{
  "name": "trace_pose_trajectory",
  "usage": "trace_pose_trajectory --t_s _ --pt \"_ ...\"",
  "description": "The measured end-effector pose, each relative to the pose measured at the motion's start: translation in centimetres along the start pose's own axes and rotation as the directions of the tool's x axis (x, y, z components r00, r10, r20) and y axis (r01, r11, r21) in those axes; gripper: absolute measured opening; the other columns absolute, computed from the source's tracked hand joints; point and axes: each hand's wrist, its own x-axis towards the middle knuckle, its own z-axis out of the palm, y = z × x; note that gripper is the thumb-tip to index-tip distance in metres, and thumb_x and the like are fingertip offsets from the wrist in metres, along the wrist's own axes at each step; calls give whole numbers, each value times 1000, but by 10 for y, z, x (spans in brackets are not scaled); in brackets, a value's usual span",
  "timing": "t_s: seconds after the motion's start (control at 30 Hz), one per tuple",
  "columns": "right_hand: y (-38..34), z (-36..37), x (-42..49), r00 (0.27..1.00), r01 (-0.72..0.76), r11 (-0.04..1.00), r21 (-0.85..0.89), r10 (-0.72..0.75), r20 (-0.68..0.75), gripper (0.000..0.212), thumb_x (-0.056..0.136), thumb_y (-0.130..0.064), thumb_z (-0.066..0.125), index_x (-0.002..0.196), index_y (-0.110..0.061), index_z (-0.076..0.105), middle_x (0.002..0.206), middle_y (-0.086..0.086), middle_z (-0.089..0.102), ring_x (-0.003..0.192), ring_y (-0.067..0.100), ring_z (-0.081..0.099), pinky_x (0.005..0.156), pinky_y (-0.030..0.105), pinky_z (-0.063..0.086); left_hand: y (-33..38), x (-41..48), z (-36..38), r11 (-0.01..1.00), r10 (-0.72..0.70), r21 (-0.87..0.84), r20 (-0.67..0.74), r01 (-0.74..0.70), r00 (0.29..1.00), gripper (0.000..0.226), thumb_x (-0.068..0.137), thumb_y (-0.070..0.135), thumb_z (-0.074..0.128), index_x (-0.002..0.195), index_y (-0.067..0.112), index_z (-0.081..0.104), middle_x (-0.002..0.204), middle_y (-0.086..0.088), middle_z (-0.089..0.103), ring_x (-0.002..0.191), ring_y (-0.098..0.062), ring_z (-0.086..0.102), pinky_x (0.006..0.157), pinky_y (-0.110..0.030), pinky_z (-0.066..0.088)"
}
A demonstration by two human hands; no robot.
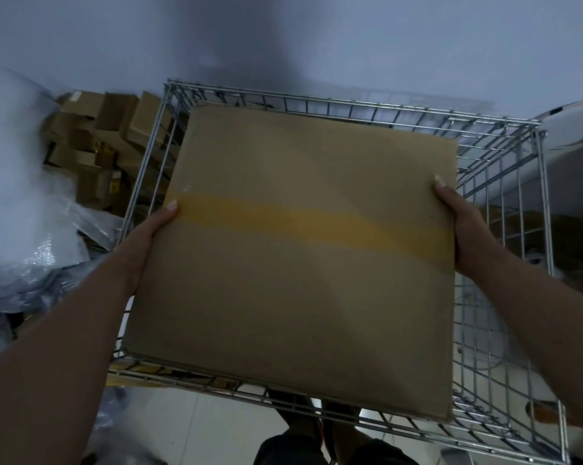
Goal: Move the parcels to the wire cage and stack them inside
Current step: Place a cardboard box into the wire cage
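Head view: a large flat box with yellow tape across its top is held level above the open wire cage. The left hand clamps its left edge and the right hand its right, thumbs on top. The near edge looks to overlap the front rim, so nudge it forward, square it to the walls and lower it evenly. Small boxes are heaped outside, to the left.
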Motion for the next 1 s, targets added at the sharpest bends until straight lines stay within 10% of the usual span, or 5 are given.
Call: trace_pose_trajectory --t_s 0.73,1.0 --pt "17 -18 16 993 -109 986 -124 113 23 60 95 -59 65 141 -21 62 132 14 72 110 34 75 79 46 63 -8 14 6 980 -50 184 -135 74 990 59 80 81 62 95 27 83 94 -9 81 79 -28 80 57 -40 63" --pt "30 -34 25 987 -153 981 -124 144 -79 45 90 -52 74 115 -16 78 103 14 80 83 32 79 63 42 63 -37 47 15 946 -84 297 -171 133 982 65 78 81 64 101 22 77 100 -9 80 89 -32 79 68 -40 60"
